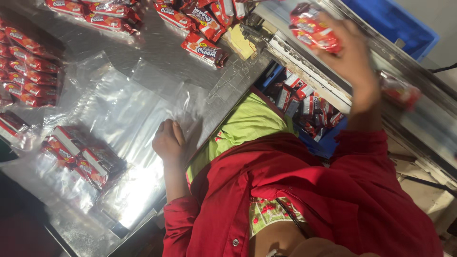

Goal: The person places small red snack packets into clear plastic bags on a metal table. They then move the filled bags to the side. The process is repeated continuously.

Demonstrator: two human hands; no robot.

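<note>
- While the right hand [350, 52] is raised over the conveyor rail [314, 71], its fingers are clamped on a red biscuit packet [314, 31], blurred by motion; it may be more than one packet, the blur does not let that be told.
- The left hand [167, 140] rests curled on the clear plastic bags [128, 114] spread over the steel tabletop [190, 62], knuckles down, fingers drawn in and pinning the film rather than holding any packet.
- The packet looks light and slim, with a glossy wrapper likely to be slippery and biscuits inside that would probably crack under a hard squeeze; the long sides seem the safest place to grip, away from the crimped ends.
- The plastic bags are limp and thin, likely to slide and cling together; an open edge would be the place to take hold.
- Just beside the left hand lies one filled bag [78, 154] holding roughly six packets.
- A second filled stack [31, 66] sits at the far left, about eight packets showing.
- One loose packet [204, 49] lies near the tabletop's edge, with a heap of several more at the top.
- Below the rail, a blue crate [312, 112] holds a jumble of packets, too many to count.
</note>
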